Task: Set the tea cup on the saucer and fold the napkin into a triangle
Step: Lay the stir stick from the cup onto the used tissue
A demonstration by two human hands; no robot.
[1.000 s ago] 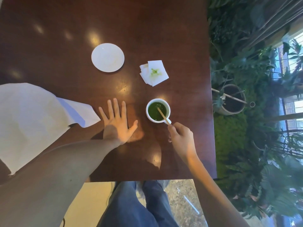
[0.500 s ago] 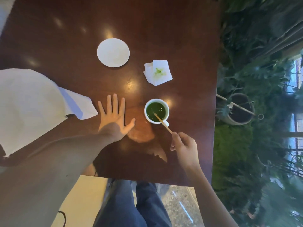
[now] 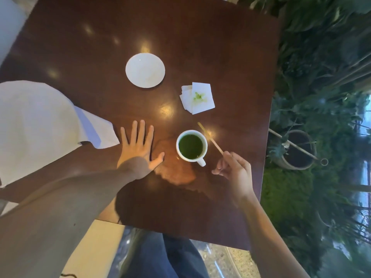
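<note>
Right hand (image 3: 233, 173) pinches a thin wooden stick (image 3: 209, 137) beside the brimming white tea cup (image 3: 191, 146); a knock could spill it. Left hand (image 3: 138, 149) lies spread on the counter (image 3: 200, 37).

So the table (image 3: 200, 47) has everything spread out on it. The saucer (image 3: 145, 70) sits toward the far side, nothing on it. Off to its right and a bit nearer is a small stack of napkins (image 3: 197, 98). Closer still to the person, the tea cup (image 3: 191, 145) stands on the bare tabletop, well apart from the saucer, handle pointing back toward them. The left hand (image 3: 139, 152) lies flat on the table just left of the cup, and a big cloth (image 3: 36, 125) is draped over the left edge beside it. The right hand (image 3: 235, 173) is just right of the cup, pinching a stick (image 3: 209, 137) that angles past the cup's right side, outside the rim.
</note>
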